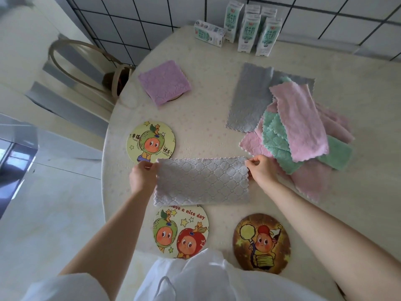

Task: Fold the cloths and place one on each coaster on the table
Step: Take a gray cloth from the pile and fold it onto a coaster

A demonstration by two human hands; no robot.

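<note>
White shirt (195, 276), cream table (217, 88), tiled wall (130, 20)

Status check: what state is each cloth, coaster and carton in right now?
Near grey cloth: pinched at both top corners by left hand and right hand.
Purple cloth: folded, on a coaster.
Yellow coaster, nice-day coaster, brown coaster: bare.
Far grey cloth: flat on table.
Pink-and-green cloth pile: unfolded.
Milk cartons: upright; one carton lying down.

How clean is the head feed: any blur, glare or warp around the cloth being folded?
Head view: soft, even light, no glare on the table; the grey cloth between left hand and right hand is sharp, quilting readable; wide-angle warp bends the wall tiles and chair; top-left corner smeared.
</note>
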